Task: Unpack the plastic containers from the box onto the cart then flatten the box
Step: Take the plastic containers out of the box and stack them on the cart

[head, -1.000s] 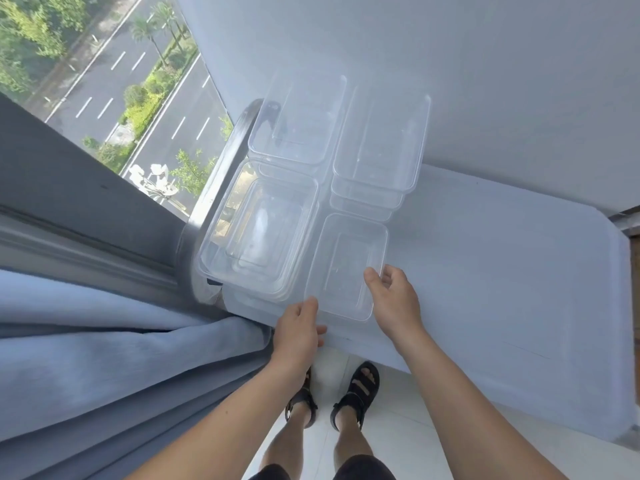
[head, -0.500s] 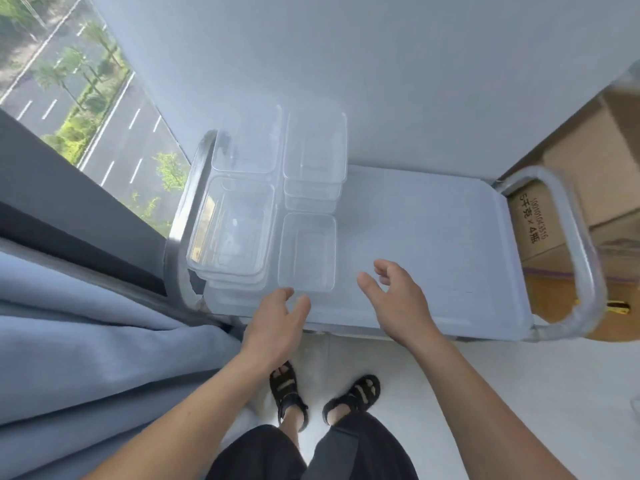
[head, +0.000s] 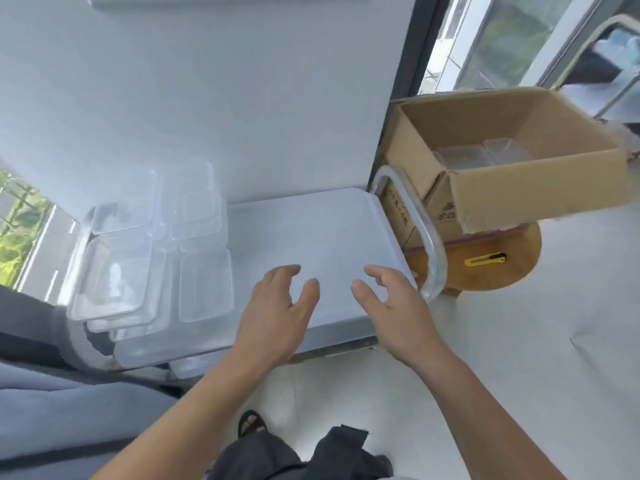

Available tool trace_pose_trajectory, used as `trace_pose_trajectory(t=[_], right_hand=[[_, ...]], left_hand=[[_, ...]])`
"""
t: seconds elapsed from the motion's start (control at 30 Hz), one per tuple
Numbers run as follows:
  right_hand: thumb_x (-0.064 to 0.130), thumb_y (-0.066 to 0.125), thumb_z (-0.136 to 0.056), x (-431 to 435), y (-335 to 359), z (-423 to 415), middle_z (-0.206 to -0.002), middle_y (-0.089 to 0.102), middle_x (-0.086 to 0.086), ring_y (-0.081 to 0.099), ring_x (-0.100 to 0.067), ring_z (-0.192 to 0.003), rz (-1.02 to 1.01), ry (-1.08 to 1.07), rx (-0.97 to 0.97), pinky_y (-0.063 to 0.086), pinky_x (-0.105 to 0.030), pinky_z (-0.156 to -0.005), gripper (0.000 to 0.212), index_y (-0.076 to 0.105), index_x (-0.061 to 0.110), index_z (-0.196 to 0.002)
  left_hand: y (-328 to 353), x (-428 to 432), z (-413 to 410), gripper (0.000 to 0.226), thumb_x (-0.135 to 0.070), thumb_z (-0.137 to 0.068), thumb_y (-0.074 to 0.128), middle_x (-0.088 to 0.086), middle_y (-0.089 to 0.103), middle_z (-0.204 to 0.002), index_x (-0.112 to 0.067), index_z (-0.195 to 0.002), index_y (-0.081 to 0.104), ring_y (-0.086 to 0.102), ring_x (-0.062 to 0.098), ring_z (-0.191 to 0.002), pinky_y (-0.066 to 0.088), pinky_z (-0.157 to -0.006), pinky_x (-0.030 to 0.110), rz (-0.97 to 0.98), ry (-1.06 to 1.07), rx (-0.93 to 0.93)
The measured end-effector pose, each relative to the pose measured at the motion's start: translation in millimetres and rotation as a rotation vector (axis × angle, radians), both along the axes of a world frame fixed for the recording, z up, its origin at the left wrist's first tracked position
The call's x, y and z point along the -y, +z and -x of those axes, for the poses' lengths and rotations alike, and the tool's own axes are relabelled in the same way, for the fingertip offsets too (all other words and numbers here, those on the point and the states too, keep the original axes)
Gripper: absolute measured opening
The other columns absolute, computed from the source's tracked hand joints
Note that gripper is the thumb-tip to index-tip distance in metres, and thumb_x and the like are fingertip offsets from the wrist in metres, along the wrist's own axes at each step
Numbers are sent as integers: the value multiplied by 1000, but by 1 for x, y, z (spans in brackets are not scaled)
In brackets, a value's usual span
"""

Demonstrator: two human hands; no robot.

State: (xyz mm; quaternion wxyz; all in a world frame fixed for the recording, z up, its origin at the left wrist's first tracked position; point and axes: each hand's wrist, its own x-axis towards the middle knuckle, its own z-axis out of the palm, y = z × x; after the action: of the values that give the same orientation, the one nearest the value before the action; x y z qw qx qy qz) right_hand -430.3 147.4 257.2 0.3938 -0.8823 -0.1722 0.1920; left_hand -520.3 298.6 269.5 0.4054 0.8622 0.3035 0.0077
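Both hands hover empty over the near edge of the cart, fingers relaxed and slightly spread. The left hand and the right hand are close together, palms turned partly toward each other, and neither touches anything.

The clear plastic containers already on the cart are grouped at its left end, some nested in stacks, beside the window. The right part of the cart top is bare white, ending at a curved metal handle.

Just past that handle is the open cardboard box, flaps up, with more clear containers visible inside. A printed carton shows beneath it, on a round wooden surface. A yellow utility knife lies on that surface. A grey curtain hangs at the lower left.
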Motion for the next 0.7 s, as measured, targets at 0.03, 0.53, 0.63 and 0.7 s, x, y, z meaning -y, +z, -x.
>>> trace_pose_trajectory(t=[0.03, 0.53, 0.63, 0.7], right_hand=[[50, 47, -98, 19, 3, -4, -145, 44, 14, 38, 0, -130, -12, -20, 7, 33, -25, -107, 49, 45, 28, -142], [50, 48, -97, 192, 19, -72, -135, 48, 20, 46, 0, -123, -96, -232, 37, 42, -28, -104, 44, 50, 31, -137], [49, 49, -97, 205, 22, -98, -132, 50, 22, 48, -1, -121, -105, -297, 60, 43, -28, -103, 42, 51, 32, -135], [49, 49, -97, 214, 28, -117, -130, 51, 21, 50, -2, -119, -95, -340, 70, 45, -25, -99, 41, 52, 32, -134]], left_hand=[[3, 17, -8, 52, -49, -100, 41, -11, 40, -151, -24, -145, 42, 43, 5, -118, 34, -101, 28, -5, -13, 20], [25, 164, -126, 49, -47, -99, 42, -12, 42, -150, -27, -144, 44, 42, 9, -130, 34, -105, 29, -9, -229, 108], [28, 176, -161, 46, -45, -100, 42, -15, 45, -141, -27, -142, 46, 41, 4, -126, 33, -97, 23, -5, -284, 142], [32, 187, -186, 42, -42, -101, 43, -20, 44, -125, -27, -139, 48, 38, -2, -113, 31, -85, 15, 29, -330, 174]])
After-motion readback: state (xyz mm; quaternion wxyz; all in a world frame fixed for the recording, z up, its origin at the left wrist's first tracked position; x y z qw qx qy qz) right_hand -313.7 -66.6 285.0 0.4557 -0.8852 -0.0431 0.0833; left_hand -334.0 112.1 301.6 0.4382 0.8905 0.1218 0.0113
